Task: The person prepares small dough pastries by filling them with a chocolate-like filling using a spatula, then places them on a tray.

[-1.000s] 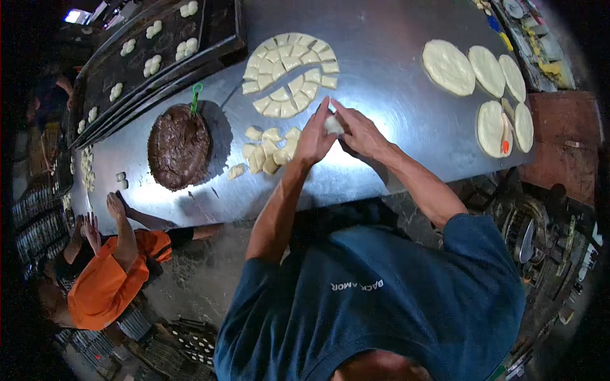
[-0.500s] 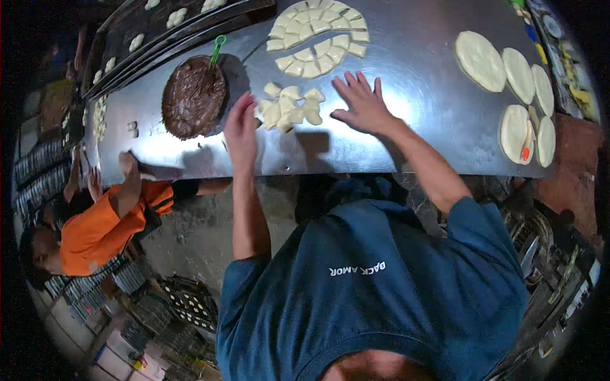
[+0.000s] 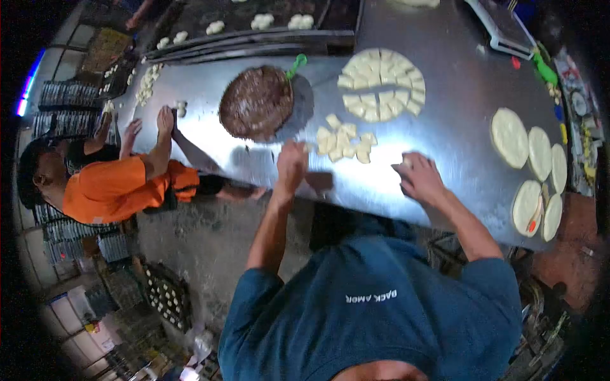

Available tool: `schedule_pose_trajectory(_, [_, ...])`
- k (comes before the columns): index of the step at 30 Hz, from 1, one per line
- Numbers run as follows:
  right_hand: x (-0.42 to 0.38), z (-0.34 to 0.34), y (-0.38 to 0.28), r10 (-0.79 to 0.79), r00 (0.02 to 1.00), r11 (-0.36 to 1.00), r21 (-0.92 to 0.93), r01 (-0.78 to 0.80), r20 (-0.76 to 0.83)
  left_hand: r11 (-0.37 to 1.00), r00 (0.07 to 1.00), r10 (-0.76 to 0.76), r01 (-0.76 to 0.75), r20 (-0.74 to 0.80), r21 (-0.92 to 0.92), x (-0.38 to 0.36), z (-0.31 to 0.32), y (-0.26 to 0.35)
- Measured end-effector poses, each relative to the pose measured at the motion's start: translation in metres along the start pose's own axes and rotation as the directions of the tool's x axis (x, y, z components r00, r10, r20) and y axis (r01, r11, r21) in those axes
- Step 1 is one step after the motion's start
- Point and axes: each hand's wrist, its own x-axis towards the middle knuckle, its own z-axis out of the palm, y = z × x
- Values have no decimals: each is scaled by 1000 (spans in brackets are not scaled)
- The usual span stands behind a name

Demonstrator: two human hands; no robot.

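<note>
My left hand [image 3: 292,166] is closed beside the pile of cut dough pieces [image 3: 344,141], and a pale bit of dough shows at its fingertips. My right hand [image 3: 420,179] is curled low over the metal table, right of the pile, with a small pale piece of dough [image 3: 406,162] showing at its fingers. Behind the pile lies a round of dough [image 3: 381,82] cut into many small pieces, split by a gap across it. To the left stands a wide bowl of brown filling [image 3: 257,105] with a green-handled utensil [image 3: 297,65] in it.
Several flat dough ovals [image 3: 510,138] lie at the right, one bearing an orange-tipped tool [image 3: 532,222]. Dark trays with dough balls [image 3: 262,22] stand at the back. A co-worker in an orange shirt [image 3: 108,187] works at the table's left end, near small dough pieces [image 3: 148,84].
The view has swung, so the table appears shifted right and lower. Both hands have gone from spread or extended fingers to curled ones, with dough bits at the fingers.
</note>
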Motion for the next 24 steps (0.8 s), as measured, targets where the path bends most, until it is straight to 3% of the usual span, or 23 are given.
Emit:
schedule_pose_trajectory(1, [-4,5,6,18,998,1000,-15,-17,58,996,990,-58,49,-131,-77,-6,-15,19])
schedule_pose_trajectory(3, [-3,-12,6,81,993,983,156,-93,82,990,979,-112,95,-171,-105,-15,-32,20])
schedule_pose_trajectory(5, [19,-22,7,56,997,987,152,-49,-44,984,930,-166,133,-327,-123,-38,-29,7])
schedule_pose_trajectory(6, [36,-29,3,441,881,694,559,-455,170,978,978,-173,156,-118,-141,-43,-44,11])
schedule_pose_trajectory(7, [53,-34,-2,593,625,115,715,-690,507,970,980,-173,187,99,-153,-47,-61,19])
schedule_pose_trajectory(8, [72,-29,-4,548,680,-83,840,-536,488,990,994,-105,106,17,-93,-51,-60,26])
schedule_pose_trajectory(9, [96,-28,-10,497,718,-165,866,-472,486,999,998,-35,33,-60,-24,-55,-56,32])
schedule_pose_trajectory(11, [160,-43,-40,404,805,-220,901,-375,434,974,985,-133,151,109,-170,-62,-57,26])
schedule_pose_trajectory(13, [232,-61,-62,215,905,-202,923,-327,367,961,959,-235,254,160,-110,-56,-70,28])
schedule_pose_trajectory(15, [308,-92,-97,159,955,-70,967,-243,252,956,966,-195,226,170,-186,-60,-61,15])
schedule_pose_trajectory(18, [421,-116,-127,85,990,-2,994,-113,113,887,957,-244,286,160,-361,-66,-74,-5])
schedule_pose_trajectory(19, [457,-120,-135,85,991,20,994,-105,103,956,950,-200,136,-239,-260,-63,-68,-17])
schedule_pose_trajectory(20, [492,-123,-143,80,992,49,993,-103,99,809,928,-372,332,15,-486,-74,-69,-29])
schedule_pose_trajectory(21, [524,-125,-149,77,992,78,992,-102,96,576,840,-453,531,299,-621,-86,-71,-42])
schedule_pose_trajectory(23, [586,-120,-154,72,992,147,982,-116,106,628,852,-495,489,174,-606,-79,-122,-67])
schedule_pose_trajectory(24, [617,-115,-154,84,992,142,984,-105,94,564,799,-580,532,155,-631,-82,-131,-79])
